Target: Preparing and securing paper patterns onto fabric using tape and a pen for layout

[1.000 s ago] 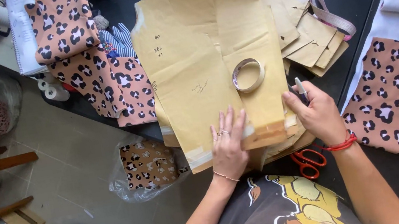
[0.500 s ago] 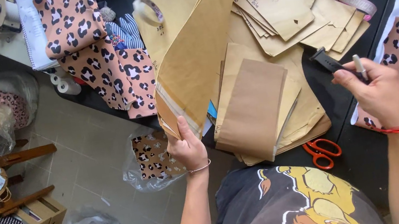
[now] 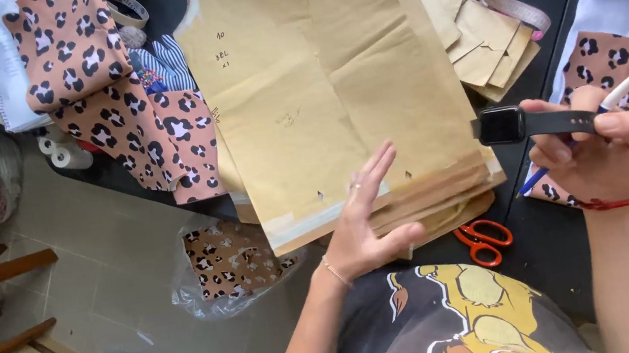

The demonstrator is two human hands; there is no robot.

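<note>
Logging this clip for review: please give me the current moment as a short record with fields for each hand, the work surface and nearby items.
left hand: left hand flat on the stack of tan paper pattern pieces, fingers spread
right hand: right hand grips a black smartwatch and a white-and-blue pen
surface: dark table
nearby: orange-handled scissors beside the stack's lower edge; pink leopard-print fabric left of it

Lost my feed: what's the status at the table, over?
Left hand flat on brown paper pattern stack, open. Right hand grips black smartwatch and pen. Orange scissors lie beside the stack.
</note>
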